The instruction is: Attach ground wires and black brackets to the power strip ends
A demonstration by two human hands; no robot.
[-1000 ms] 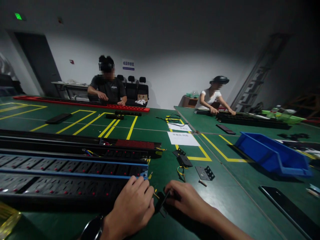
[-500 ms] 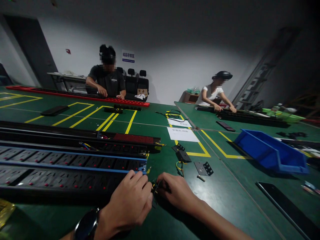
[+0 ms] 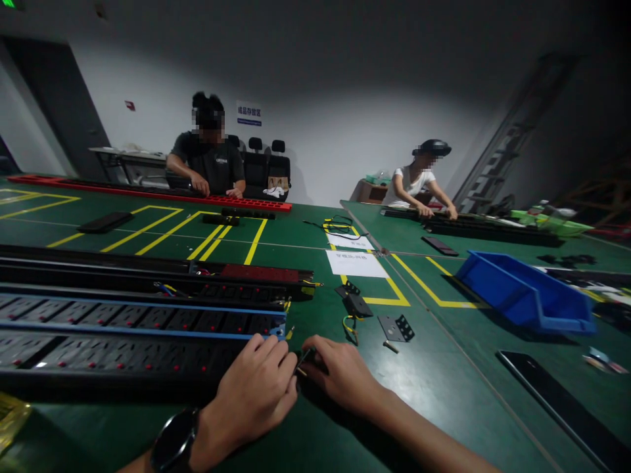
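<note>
My left hand (image 3: 259,387), with a watch on its wrist, is closed at the right end of the nearest black socket strip (image 3: 142,355). Just right of it, my right hand (image 3: 340,374) is closed too, its fingers curled beside a small dark piece (image 3: 306,358) between the hands. What exactly each hand grips is too small and hidden to name. Behind the nearest strip lies a blue-edged socket strip (image 3: 197,322). Farther right on the green table sit a black bracket (image 3: 394,328), a screw (image 3: 391,347), a black block (image 3: 357,305) and a yellow-green wire (image 3: 351,328).
A blue bin (image 3: 527,295) and a large phone (image 3: 557,401) are at the right. White papers (image 3: 357,264) lie mid-table. Across the table, one person works at a red rail (image 3: 148,191), another at black strips (image 3: 493,230). Something gold (image 3: 12,417) sits at the left edge.
The whole view has shifted slightly. My hands remain close together at the strip's end, and the fingers of my right hand have moved slightly around the small dark piece.
</note>
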